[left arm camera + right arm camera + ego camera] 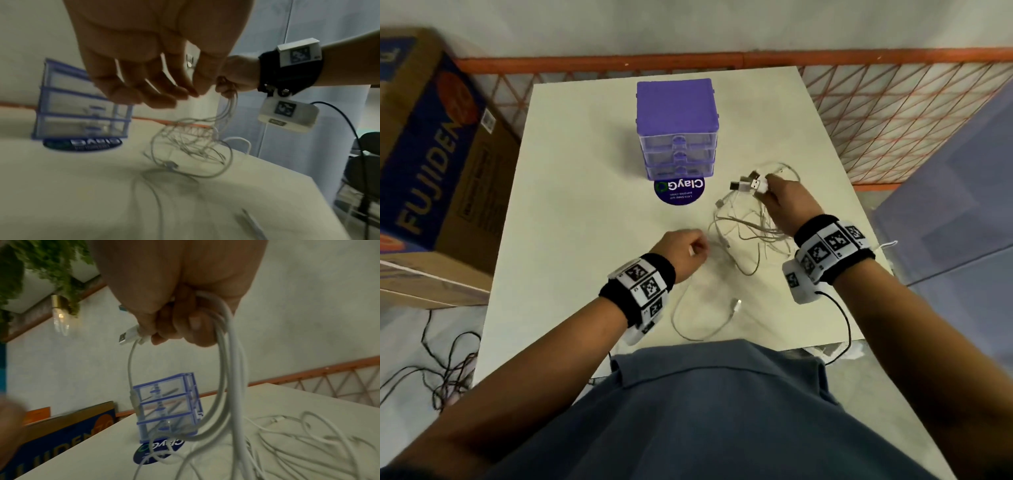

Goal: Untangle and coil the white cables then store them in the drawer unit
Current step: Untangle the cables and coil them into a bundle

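Light, limp and snag-prone, the white cables point(750, 233) at frame centre-right are best gripped near the plugs, as clutched by the right hand point(786, 202), while a strand seems pinched by the left hand point(685, 250)

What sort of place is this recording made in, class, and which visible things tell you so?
Probably an indoor room set up for recorded tasks, not a home desk: a bare white table inside an orange mesh barrier, a cardboard box on the floor, and a purple drawer unit as a prop.
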`<action>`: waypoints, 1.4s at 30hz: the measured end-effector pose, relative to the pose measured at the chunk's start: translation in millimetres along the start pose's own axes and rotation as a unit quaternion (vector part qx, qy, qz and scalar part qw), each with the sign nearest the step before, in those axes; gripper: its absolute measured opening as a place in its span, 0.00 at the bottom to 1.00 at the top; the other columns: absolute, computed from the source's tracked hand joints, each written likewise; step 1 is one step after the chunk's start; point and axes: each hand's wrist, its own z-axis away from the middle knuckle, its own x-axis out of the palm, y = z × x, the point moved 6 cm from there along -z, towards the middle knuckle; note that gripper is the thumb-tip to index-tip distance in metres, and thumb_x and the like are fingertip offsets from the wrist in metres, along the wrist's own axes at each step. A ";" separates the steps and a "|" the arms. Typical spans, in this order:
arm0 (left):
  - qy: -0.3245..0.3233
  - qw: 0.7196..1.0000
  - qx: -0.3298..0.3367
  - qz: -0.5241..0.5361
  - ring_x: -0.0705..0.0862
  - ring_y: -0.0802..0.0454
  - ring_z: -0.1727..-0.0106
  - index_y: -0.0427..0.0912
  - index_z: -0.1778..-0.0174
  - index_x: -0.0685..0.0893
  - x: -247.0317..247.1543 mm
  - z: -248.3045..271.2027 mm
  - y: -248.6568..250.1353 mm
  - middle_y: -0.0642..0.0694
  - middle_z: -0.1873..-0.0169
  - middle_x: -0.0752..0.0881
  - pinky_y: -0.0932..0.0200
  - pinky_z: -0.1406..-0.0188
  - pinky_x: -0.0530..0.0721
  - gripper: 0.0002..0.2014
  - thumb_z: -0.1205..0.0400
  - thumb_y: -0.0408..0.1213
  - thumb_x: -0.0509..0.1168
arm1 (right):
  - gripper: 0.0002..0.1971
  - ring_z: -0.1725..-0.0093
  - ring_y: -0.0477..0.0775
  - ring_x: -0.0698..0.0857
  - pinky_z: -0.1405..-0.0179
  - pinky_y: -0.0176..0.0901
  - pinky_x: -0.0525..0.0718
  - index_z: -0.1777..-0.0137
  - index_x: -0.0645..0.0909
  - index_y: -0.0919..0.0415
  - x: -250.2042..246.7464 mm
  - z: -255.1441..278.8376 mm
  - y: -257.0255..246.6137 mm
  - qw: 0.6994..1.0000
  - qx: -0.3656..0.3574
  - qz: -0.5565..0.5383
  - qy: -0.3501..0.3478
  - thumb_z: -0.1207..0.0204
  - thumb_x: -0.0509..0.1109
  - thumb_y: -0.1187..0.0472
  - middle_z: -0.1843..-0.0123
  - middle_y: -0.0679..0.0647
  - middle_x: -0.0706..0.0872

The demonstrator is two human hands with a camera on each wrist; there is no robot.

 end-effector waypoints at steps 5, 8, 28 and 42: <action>-0.255 0.963 -0.029 -0.080 0.80 0.50 0.49 0.48 0.39 0.81 77.7 11.5 -5.6 0.47 0.49 0.83 0.63 0.50 0.75 0.14 0.20 0.39 0.62 | 0.14 0.65 0.56 0.69 0.64 0.46 0.64 0.68 0.64 0.56 3.2 15.1 24.3 0.995 0.059 -0.081 0.013 0.19 0.59 0.60 0.74 0.48 0.66; -0.340 0.924 0.001 -0.175 0.80 0.45 0.38 0.53 0.31 0.76 114.2 12.2 -3.7 0.42 0.40 0.81 0.57 0.39 0.76 0.20 0.20 0.40 0.61 | 0.10 0.65 0.57 0.72 0.65 0.44 0.64 0.62 0.66 0.58 20.2 27.7 25.0 0.993 0.066 -0.096 -0.008 0.20 0.59 0.60 0.70 0.55 0.73; -0.210 0.953 -0.040 -0.215 0.81 0.40 0.39 0.41 0.32 0.70 93.8 -25.4 -50.4 0.39 0.36 0.80 0.54 0.37 0.76 0.17 0.18 0.32 0.53 | 0.10 0.65 0.59 0.71 0.65 0.47 0.66 0.60 0.62 0.60 55.1 32.7 18.4 0.992 0.055 -0.080 -0.083 0.19 0.57 0.58 0.65 0.61 0.74; 0.015 0.952 -0.077 0.296 0.83 0.66 0.79 0.45 0.62 0.76 -22.3 -51.3 13.5 0.45 0.66 0.80 0.72 0.76 0.81 0.10 0.18 0.26 0.61 | 0.02 0.71 0.56 0.73 0.68 0.39 0.74 0.50 0.69 0.62 29.4 7.9 -17.3 0.962 0.047 -0.259 0.072 0.19 0.55 0.65 0.70 0.52 0.76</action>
